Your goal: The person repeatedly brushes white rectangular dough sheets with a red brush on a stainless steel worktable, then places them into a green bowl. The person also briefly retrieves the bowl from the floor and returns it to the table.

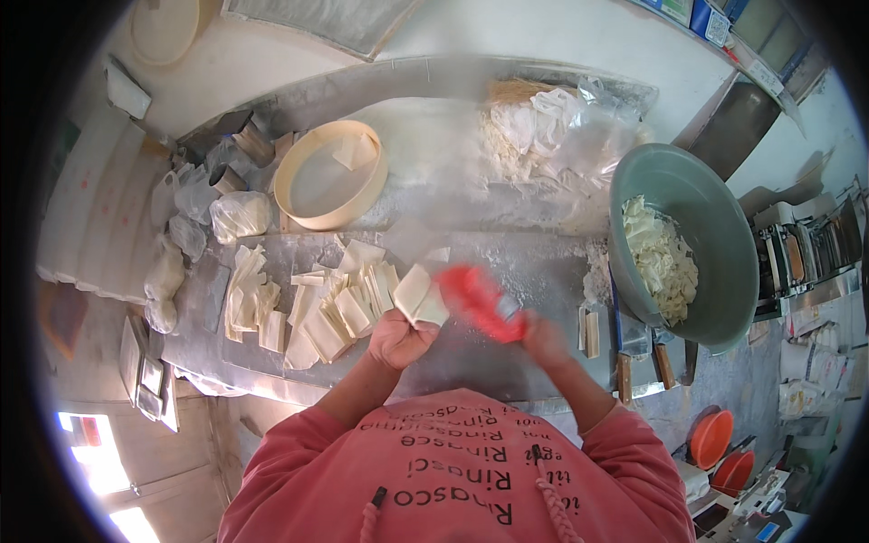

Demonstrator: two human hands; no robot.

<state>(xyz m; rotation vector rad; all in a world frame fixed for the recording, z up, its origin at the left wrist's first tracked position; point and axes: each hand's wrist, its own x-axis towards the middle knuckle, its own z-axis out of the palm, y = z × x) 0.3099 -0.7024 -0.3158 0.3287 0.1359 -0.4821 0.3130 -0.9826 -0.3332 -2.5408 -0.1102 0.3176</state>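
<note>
Red tool [482, 303] blurred in right hand [546, 342]

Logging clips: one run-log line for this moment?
left hand: holds pale folded dough sheet | right hand: holds blurred red tool | green plastic basin: dough scraps

A flour-dusted metal bench [543, 271] runs across a cramped workshop, backed by a pale, worn wall [579, 36]. Daylight pours through a window [100, 452] at lower left. A grey-green basin [724, 244] sits at the bench's right end, a round wooden sieve frame [290, 204] toward the left, and orange bowls [724, 452] rest low on the right beside metal machinery [806, 244].
</note>
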